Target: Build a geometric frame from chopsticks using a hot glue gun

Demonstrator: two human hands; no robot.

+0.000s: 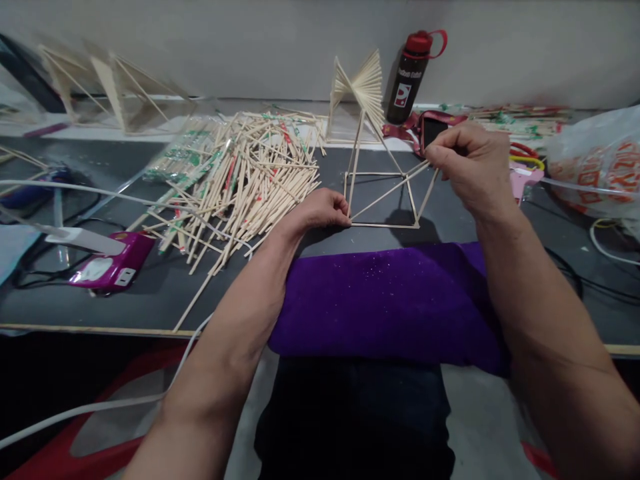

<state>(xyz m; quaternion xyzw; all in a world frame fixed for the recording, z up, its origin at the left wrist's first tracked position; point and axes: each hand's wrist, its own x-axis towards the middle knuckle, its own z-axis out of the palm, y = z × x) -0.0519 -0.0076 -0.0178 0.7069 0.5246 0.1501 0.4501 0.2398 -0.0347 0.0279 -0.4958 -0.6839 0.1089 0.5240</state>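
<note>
A square base of thin wooden chopsticks, the stick frame (383, 226), sits on the grey table, with several sticks rising from its corners. My left hand (327, 208) pinches the near left corner, where stick ends meet. One slanting chopstick (387, 192) runs from that corner up to my right hand (467, 163), whose fingers are closed on its upper end. A second stick (427, 198) leans from the near right corner up to the same fingers. Exactly how the ends meet under my fingertips is hidden.
A heap of loose chopsticks (260, 180) lies left of the frame. Behind it stand a fan-shaped stick model (367, 87) and a dark bottle (407, 80). A purple cloth (380, 300) covers the front edge. A power adapter (113, 267) and a plastic bag (600, 160) flank the work.
</note>
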